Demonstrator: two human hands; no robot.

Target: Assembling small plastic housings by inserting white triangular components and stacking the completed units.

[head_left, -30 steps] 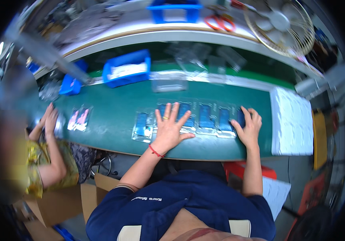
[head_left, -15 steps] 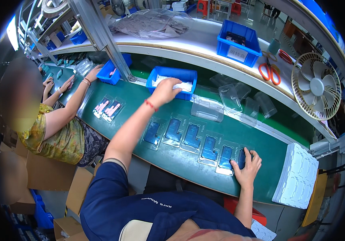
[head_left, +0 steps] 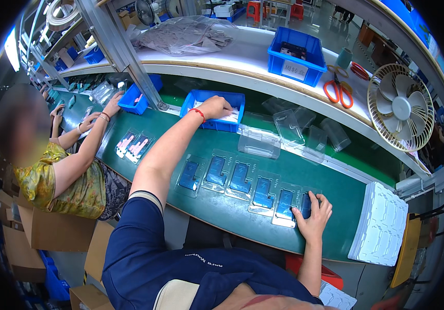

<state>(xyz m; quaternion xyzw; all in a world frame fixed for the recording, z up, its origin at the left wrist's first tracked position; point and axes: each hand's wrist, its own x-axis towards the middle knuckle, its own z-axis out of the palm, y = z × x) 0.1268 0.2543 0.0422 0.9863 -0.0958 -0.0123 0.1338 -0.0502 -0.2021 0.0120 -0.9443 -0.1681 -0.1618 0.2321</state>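
My left hand point(head_left: 215, 107) reaches into a blue bin point(head_left: 188, 109) of white pieces. Its fingers are curled together among them, and whatever they pinch is hidden. My right hand point(head_left: 315, 214) lies at the right end of a row of clear plastic trays, each holding a dark blue flat piece. Thumb and fingers grip the last tray, partly covering its blue piece point(head_left: 305, 202). Just left of the thumb is another tray with a blue piece point(head_left: 285, 203); several more, such as this blue piece point(head_left: 240, 177), continue leftward along the green table point(head_left: 217, 212).
Two trays with pink pieces point(head_left: 137, 147) lie to the left, near a co-worker point(head_left: 72, 181) handling things. Clear plastic boxes point(head_left: 259, 142) stand behind the row. White molded trays point(head_left: 379, 225) are stacked at right. The shelf above holds a fan point(head_left: 401, 108), orange scissors point(head_left: 338, 93) and a blue box point(head_left: 297, 57).
My left hand has lowered into the bin; the white piece seen at its fingertips is no longer distinct. My right hand stays at the last tray. The whole view has shifted slightly.
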